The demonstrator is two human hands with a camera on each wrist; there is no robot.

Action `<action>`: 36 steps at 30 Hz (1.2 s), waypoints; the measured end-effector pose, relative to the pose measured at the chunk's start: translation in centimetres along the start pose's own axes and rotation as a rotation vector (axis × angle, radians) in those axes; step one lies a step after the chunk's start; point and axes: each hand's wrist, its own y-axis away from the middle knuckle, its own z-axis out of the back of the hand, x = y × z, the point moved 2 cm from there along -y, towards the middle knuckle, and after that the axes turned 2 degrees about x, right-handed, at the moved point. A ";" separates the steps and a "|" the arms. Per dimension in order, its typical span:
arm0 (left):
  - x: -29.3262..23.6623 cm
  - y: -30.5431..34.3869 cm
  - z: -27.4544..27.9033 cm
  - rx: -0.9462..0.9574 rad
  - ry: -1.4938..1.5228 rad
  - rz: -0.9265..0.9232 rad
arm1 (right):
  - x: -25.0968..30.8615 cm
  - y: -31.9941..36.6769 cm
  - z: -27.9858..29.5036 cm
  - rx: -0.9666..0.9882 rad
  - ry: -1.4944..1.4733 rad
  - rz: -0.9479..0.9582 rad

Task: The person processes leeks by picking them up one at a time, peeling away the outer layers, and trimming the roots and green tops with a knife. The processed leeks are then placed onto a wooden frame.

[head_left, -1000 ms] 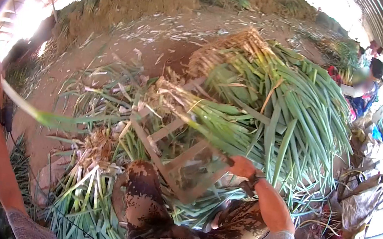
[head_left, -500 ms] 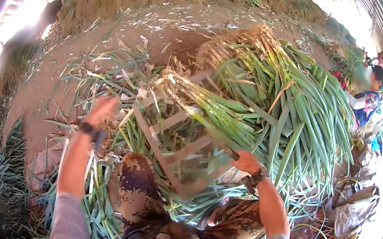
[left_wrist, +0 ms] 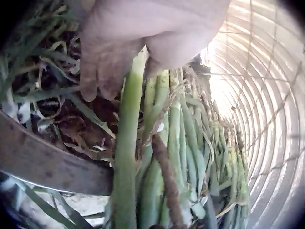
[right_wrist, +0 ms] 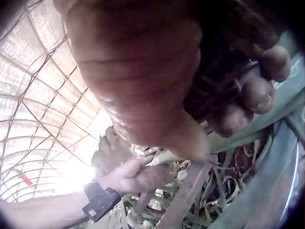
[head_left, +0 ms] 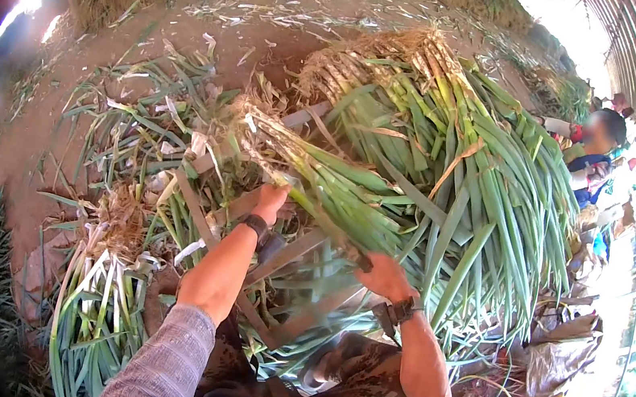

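In the head view my left hand (head_left: pixel 271 202) reaches the near edge of a bundle of green onions (head_left: pixel 331 164). Its thumb and fingers pinch the pale end of one green onion (left_wrist: pixel 125 148), which runs down the left wrist view. To the right, my right hand (head_left: pixel 386 277) curls its fingers around a thin dark tool (head_left: pixel 362 260) beside the leaves. A thin brown rod (left_wrist: pixel 165 179) crosses the stalks in the left wrist view. Most of the right hand's grip is hidden by the hand itself. Under both hands stands a wooden frame (head_left: pixel 289 259).
A large heap of green onions (head_left: pixel 467 179) lies roots away from me on the right. Trimmed onions with white stalks (head_left: pixel 103 306) lie at the left, below scattered peelings (head_left: pixel 141 125). Another person (head_left: pixel 592 168) is at the far right, past crumpled sheeting (head_left: pixel 564 355).
My left hand has come from far left, where it held a long green onion, across to the bundle, and now pinches another onion. The right hand stays by the leaves.
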 end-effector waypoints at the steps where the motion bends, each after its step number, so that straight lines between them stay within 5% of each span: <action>1: 0.0 -0.5 -0.1 -0.016 0.095 0.026 | -0.2 0.2 0.1 0.006 0.006 -0.003; 6: 0.1 -1.4 -0.6 -0.028 0.275 0.052 | 0.7 1.5 1.5 -0.032 -0.053 -0.015; 14: -2.3 3.2 -2.9 0.420 0.522 -0.313 | 0.6 1.9 1.6 -0.238 -0.070 0.091; 18: -2.7 4.7 -3.4 0.490 0.608 -0.293 | 1.9 1.5 1.8 -0.271 -0.026 0.114; 36: -5.1 10.3 -2.3 0.433 0.370 -0.337 | 8.7 -0.9 2.6 -0.403 -0.043 0.157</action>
